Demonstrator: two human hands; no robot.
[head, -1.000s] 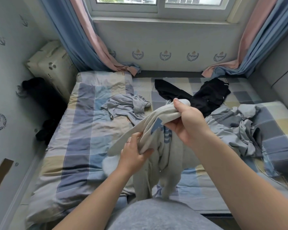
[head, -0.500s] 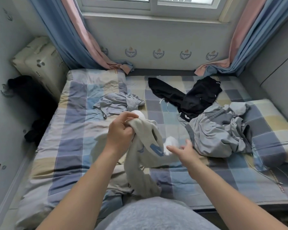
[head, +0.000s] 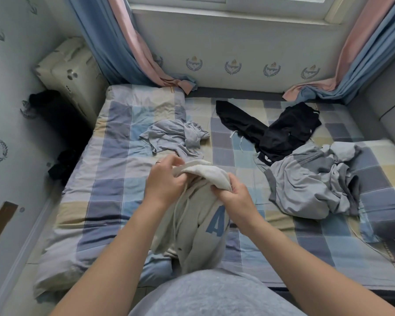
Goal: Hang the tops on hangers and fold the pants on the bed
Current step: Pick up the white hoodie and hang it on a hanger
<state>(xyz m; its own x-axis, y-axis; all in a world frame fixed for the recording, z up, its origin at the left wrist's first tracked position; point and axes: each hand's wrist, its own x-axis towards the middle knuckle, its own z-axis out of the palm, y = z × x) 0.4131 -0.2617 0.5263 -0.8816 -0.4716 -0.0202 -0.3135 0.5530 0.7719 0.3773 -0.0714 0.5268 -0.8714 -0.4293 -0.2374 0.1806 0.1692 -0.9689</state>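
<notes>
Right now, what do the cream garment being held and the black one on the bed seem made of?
Cream garment: probably thick cotton-blend fleece knit, matte; it bunches in soft bulky folds, with drawcords and a printed blue letter. Black garment: thinner, smooth, matte knit, possibly synthetic; it lies flat with shallow creases. Fibres uncertain.

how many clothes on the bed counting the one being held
4: cream drawstring garment with blue lettering, held in front; crumpled pale grey garment mid-bed; black garment further back; grey heap on the right, possibly hiding more.
</notes>
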